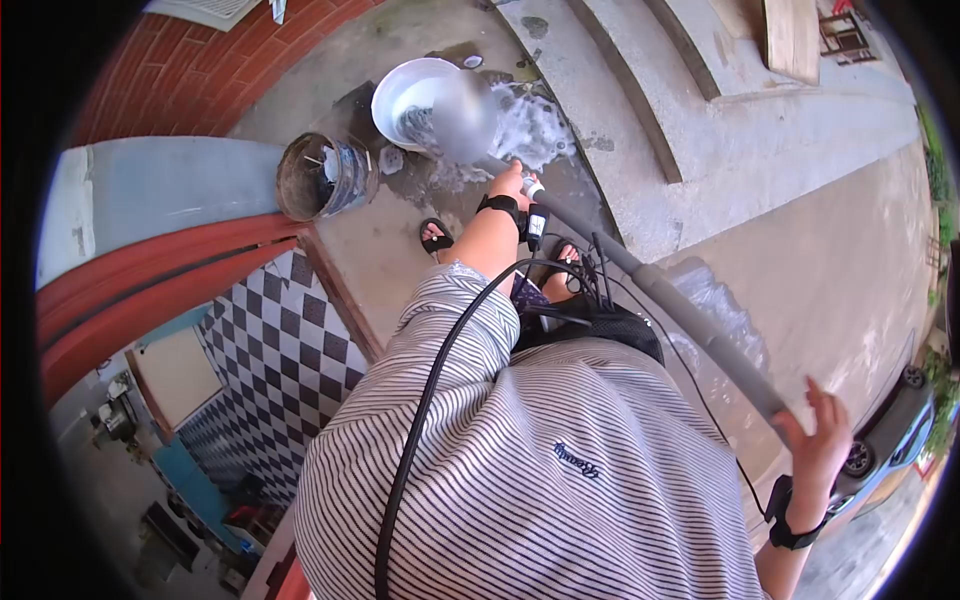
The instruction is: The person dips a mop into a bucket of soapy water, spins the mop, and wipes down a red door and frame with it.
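Note:
A long grey pole [690, 318] runs slantwise across the view, with a white fitting near its far end. My left hand [510, 186] is closed around the pole by that fitting. At the near end, my right hand [820, 432] has its fingers spread, and its thumb side touches the pole. Past my left hand, a blurred patch hides the pole's tip. There stands a white bucket [384, 98] with water and greyish strands inside. White suds [538, 128] lie on the wet ground beside it.
A worn bucket [297, 180] stands left of the white one. Concrete steps [640, 150] rise at the upper right. A doorway opens onto a checkered floor [285, 335] at left. Black cables [415, 430] cross my body. A car [885, 430] is parked at far right.

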Motion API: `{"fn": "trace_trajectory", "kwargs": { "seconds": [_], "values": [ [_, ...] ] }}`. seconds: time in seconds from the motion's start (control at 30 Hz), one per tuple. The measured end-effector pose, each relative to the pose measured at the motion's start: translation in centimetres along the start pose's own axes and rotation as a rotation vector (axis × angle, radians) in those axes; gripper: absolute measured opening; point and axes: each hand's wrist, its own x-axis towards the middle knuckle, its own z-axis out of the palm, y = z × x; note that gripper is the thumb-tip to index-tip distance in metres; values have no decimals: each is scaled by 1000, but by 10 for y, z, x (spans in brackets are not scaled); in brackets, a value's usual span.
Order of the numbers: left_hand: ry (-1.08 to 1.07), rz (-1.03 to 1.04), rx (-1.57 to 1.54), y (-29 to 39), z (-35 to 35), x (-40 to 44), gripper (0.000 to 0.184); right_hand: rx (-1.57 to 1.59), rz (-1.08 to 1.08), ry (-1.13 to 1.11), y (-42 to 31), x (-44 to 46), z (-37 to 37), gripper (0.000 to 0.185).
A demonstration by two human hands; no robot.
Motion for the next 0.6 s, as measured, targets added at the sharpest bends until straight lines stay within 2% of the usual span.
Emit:
{"fn": "trace_trajectory", "kwargs": {
  "seconds": [0.07,0.1,0.17,0.2,0.3,0.37,0.4,0.47,0.5,0.57,0.6],
  "values": [
    [1,25,27,-3,-3,-1,29,29,-208,-156,-28,5,-3,68],
    [32,51,63,-4,-4,-1,29,91,-197,-226,-37,4,3,66],
    [58,82,83,-7,-4,0,28,13,-98,-250,-45,2,23,66],
    [34,65,62,-8,-3,2,27,-2,-118,-240,-44,4,28,66],
    [17,29,-27,-10,-5,10,26,-158,-111,-117,-39,4,40,60],
    [-28,46,34,-14,-17,31,26,108,-64,-355,-29,3,50,37],
    [-133,88,15,-16,-23,18,25,92,-79,-344,-26,8,50,37],
    [-105,102,-113,-18,-24,8,26,719,339,-975,-19,18,52,43],
    [-127,80,-140,-15,-27,1,26,709,329,-973,-12,17,62,43],
    [-121,87,-171,-17,-29,-3,26,998,770,-1131,0,11,82,52],
    [-107,59,-134,-16,-29,-1,26,966,896,-1186,-2,17,83,52]
  ]
}}
